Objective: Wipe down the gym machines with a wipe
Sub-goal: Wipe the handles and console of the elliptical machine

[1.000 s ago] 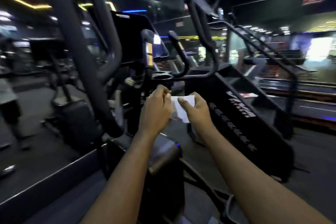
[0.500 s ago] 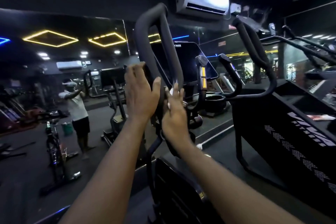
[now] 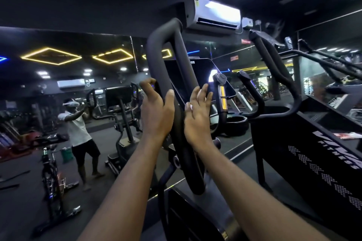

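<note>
Black foam covers the looped handlebar (image 3: 184,158) of the elliptical machine that rises in front of us, its bend topping out just under a white air conditioner (image 3: 215,13) on the wall. Our left hand (image 3: 156,115) is clamped on the left limb of the loop: thumb lying up the near face, fingers curled round the far side. Our right hand (image 3: 197,117) is flat against the right side of the same bar, fingers straight and a little spread, pointing up. The wipe (image 3: 191,106) is under that palm, against the bar; only a small white sliver shows beside the thumb. The two hands sit at nearly the same height, with the bar between them. Behind the fingers is the dark console screen (image 3: 195,72), and just right of it a short grip (image 3: 222,96) with yellow strips. Further right stands a black stair climber (image 3: 313,158) with white lettering on its side panel. At left, the mirror wall (image 3: 109,76) shows yellow diamond lights, an exercise bike (image 3: 51,172), and a person (image 3: 78,131) in a white top and dark shorts with arms raised.
</note>
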The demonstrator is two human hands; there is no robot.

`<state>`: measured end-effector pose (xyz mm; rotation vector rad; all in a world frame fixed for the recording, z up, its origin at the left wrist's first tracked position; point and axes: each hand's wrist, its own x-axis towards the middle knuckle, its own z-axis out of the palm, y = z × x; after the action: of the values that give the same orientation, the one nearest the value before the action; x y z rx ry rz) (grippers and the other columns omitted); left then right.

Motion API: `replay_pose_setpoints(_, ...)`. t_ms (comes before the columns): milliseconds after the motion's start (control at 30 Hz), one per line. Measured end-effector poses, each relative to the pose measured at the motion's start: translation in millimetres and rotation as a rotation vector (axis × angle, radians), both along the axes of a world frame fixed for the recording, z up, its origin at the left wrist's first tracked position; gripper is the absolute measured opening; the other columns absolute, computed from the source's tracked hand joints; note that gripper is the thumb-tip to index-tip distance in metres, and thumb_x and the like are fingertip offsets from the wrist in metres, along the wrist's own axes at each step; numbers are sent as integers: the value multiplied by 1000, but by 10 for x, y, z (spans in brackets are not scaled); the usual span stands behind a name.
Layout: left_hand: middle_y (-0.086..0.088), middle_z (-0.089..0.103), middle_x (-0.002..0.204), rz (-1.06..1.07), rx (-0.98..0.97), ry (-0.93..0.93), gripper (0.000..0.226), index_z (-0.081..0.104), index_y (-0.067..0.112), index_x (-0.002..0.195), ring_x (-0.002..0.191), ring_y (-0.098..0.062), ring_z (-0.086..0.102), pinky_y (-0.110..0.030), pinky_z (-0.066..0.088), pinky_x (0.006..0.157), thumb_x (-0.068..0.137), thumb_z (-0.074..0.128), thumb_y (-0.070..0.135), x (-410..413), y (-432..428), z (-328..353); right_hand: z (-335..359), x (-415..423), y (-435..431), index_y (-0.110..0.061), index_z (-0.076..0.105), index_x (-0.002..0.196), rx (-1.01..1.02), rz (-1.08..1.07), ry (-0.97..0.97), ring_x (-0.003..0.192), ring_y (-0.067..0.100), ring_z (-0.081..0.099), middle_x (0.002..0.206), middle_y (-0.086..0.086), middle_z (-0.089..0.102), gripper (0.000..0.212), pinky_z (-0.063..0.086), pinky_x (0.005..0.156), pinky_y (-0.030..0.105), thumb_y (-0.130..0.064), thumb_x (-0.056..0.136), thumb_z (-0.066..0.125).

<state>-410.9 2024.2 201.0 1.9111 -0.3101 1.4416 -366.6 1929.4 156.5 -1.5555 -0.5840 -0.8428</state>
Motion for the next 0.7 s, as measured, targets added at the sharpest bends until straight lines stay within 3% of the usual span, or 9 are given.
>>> replay_pose_setpoints(100, -3, 60, 93, 40, -2, 18, 49, 19, 26, 134, 71, -25, 66, -49, 59, 66, 99, 52, 34, 51, -22, 239, 174, 106, -34, -20, 7, 161, 0, -56, -39, 152, 5, -14, 168, -10, -9, 59, -10, 108, -1, -17, 110, 35)
replay_pose_setpoints(167, -3, 59, 94, 84, -22, 37, 62, 11, 28, 147, 73, -24, 66, -43, 60, 66, 101, 54, 31, 90, -78, 395, 40, 75, -28, -21, 7, 162, 7, -17, -64, 153, 4, -9, 168, -11, -8, 59, -6, 109, -2, -18, 110, 35)
replay_pose_setpoints(233, -10, 58, 111, 161, -60, 51, 72, 4, 33, 154, 80, -22, 62, -36, 53, 68, 102, 54, 34, 150, -148, 472, -108, 45, -20, -20, 8, 162, 17, 28, -102, 154, 6, -5, 169, -11, -8, 61, -1, 110, -1, -14, 109, 37)
replay_pose_setpoints(300, -10, 52, 119, 244, -81, 41, 75, 0, 36, 157, 83, -14, 56, -31, 46, 71, 103, 52, 36, 204, -204, 459, -19, 86, -53, -21, 7, 162, 20, 45, -87, 150, 3, 3, 169, -10, -8, 61, 6, 102, -8, -13, 109, 37)
replay_pose_setpoints(367, -9, 51, 116, 251, -88, 8, 75, -1, 38, 158, 81, -13, 56, -33, 50, 71, 103, 51, 36, 219, -233, 410, 251, 209, -127, -24, 4, 162, -9, 32, -47, 140, -4, 13, 170, -6, 0, 59, 14, 88, -12, -19, 110, 34)
replay_pose_setpoints(433, -11, 54, 116, 233, -98, -8, 74, 0, 40, 157, 83, -17, 60, -37, 54, 72, 103, 50, 36, 229, -226, 400, 483, 328, -200, -29, 6, 162, -33, 36, -14, 127, -6, 37, 165, 2, 27, 58, 31, 79, -5, -24, 110, 33)
replay_pose_setpoints(500, -12, 56, 117, 221, -104, -7, 74, -1, 41, 157, 86, -19, 61, -34, 52, 72, 103, 49, 38, 254, -200, 394, 467, 311, -193, -33, 9, 162, -40, 21, 4, 95, -3, 54, 142, 4, 50, 58, 37, 68, 7, -27, 110, 34)
replay_pose_setpoints(633, -12, 58, 121, 219, -95, -12, 74, -2, 39, 158, 88, -16, 62, -21, 44, 67, 104, 47, 40, 259, -207, 374, 268, 167, -145, -34, 9, 162, -16, -37, 39, 80, 2, 50, 125, 1, 51, 57, 33, 62, 12, -28, 110, 33)
replay_pose_setpoints(700, -15, 60, 120, 196, -108, -24, 74, -3, 43, 157, 89, -22, 65, -37, 56, 73, 102, 46, 43, 264, -196, 377, 508, 198, -180, -29, 10, 162, -34, -61, 138, 70, -3, 40, 117, 1, 58, 55, 25, 56, 13, -31, 111, 29)
